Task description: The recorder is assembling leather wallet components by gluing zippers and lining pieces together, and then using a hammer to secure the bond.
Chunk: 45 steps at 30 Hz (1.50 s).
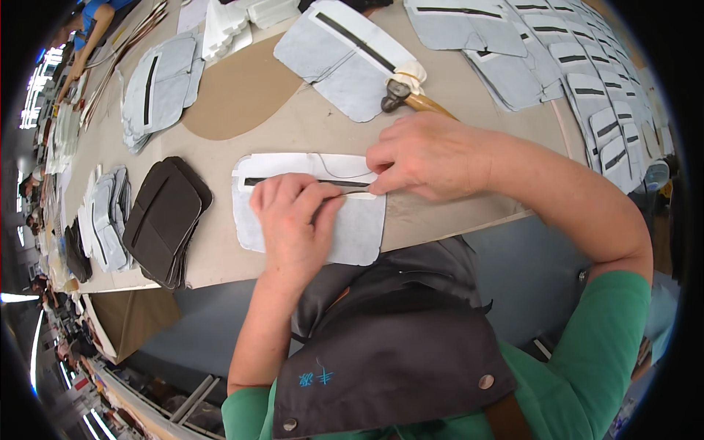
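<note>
A pale grey panel [352,238] with rounded corners lies on the table in front of me. Across its upper part runs a white band [275,163] with a long black strip [258,182] set in it. My left hand [292,220] rests on the panel, fingers bent, thumb and forefinger pinched at a thin dark strip [356,193] along the lower edge of the band. At the band's right end my right hand [425,155] pinches the other end of that thin strip. A loose thread [328,167] curves over the band between the hands.
A hammer [397,95] with a wooden handle lies beyond my right hand. Dark brown panels [167,216] are stacked at left, near more grey panels [110,220]. Further grey panels [345,59] lie at the back, and rows of them [587,81] at right. A brown oval piece [238,95] lies behind.
</note>
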Available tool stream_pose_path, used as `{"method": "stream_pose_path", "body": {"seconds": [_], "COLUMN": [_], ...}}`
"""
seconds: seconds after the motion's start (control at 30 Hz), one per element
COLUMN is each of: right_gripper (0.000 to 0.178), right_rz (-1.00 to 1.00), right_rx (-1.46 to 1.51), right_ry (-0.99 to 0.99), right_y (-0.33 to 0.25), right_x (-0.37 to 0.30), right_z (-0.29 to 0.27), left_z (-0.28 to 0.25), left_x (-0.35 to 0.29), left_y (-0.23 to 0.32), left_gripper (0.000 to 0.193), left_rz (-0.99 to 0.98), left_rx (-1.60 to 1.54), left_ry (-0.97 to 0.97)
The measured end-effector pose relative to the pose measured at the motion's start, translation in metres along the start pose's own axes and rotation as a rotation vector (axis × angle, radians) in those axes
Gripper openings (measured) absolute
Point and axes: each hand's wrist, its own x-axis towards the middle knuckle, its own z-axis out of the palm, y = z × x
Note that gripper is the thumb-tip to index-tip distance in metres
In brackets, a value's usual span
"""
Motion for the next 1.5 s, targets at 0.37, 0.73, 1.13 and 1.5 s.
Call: {"method": "stream_pose_path", "body": {"seconds": [0.37, 0.73, 1.13, 1.5], "right_gripper": [0.025, 0.024, 0.017, 0.026], "right_rz": [0.244, 0.335, 0.274, 0.207], "right_rx": [0.155, 0.14, 0.325, 0.339], "right_ry": [0.248, -0.003, 0.252, 0.441], "right_y": [-0.055, -0.062, -0.065, -0.057], "right_x": [0.036, 0.066, 0.068, 0.063], "right_z": [0.004, 0.032, 0.07, 0.079], "left_z": [-0.01, -0.064, -0.06, -0.086], "left_x": [0.003, -0.041, -0.034, 0.041], "left_y": [0.019, -0.038, -0.042, -0.029], "left_gripper": [0.011, 0.04, 0.037, 0.029], "left_rz": [-0.061, -0.126, 0.038, 0.113], "left_rx": [-0.087, -0.435, -0.344, -0.153], "left_ry": [-0.067, -0.264, -0.26, -0.933]}}
